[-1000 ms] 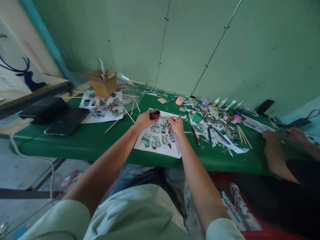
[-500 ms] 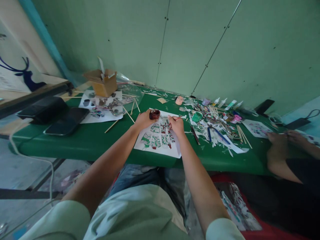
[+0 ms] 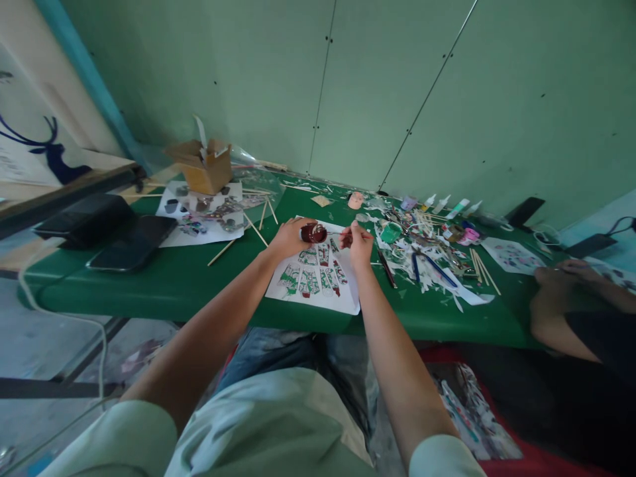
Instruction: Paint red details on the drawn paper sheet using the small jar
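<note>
A small jar of dark red paint (image 3: 313, 233) is in my left hand (image 3: 289, 240), tilted so its mouth faces right, over the top of a white paper sheet (image 3: 278, 291). On the sheet lie several flat pieces (image 3: 309, 281) patterned in green, white and dark red. My right hand (image 3: 358, 244) is closed around a thin paintbrush (image 3: 336, 233), whose tip end points at the jar's mouth. Whether the tip touches the jar I cannot tell.
Right of the sheet spreads a pile of paper scraps (image 3: 422, 258) with a green paint pot (image 3: 391, 231) and pens. Glue bottles stand behind. A cardboard box (image 3: 206, 173) and a phone (image 3: 132, 242) are at left. Another person's hands (image 3: 556, 281) work at far right.
My right hand has lifted off the pieces and turned, bringing the brush up beside the jar. My left hand has shifted slightly right and tipped the jar toward the brush.
</note>
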The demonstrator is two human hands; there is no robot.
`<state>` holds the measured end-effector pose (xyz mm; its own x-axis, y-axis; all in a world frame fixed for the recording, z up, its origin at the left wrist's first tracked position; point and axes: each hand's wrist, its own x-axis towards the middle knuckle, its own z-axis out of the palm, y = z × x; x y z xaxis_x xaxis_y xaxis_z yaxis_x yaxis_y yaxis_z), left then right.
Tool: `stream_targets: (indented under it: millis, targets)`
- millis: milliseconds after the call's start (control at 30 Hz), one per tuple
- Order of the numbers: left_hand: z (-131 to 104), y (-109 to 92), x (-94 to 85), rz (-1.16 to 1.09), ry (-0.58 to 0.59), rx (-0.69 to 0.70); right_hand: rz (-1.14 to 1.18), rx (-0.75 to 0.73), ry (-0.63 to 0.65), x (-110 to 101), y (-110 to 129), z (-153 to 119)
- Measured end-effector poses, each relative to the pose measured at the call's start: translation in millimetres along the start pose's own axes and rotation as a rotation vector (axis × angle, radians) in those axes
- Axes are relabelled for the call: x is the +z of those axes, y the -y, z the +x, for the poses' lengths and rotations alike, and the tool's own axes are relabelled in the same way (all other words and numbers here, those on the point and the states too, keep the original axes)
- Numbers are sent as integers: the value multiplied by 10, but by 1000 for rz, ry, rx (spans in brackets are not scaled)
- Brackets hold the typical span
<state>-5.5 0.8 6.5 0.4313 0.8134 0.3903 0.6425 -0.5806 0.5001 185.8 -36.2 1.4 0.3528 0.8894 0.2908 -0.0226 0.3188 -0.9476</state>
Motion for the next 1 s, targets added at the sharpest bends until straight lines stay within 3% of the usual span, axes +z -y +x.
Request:
stream_targets:
  millis: [200,500,733,1000]
  targets:
    - [-16,-44,-25,8,14,-8,-102,17,112,43,16,-48]
    - [-14,-21,-13,-9,1,6,-51,19,30,31,27,-30]
    - [-20,-23,-16,-20,-4,23,-94,0,98,42,-12,-43]
    - [-6,19,9,-17,-27,41,-16,48,-4,12,-5,8]
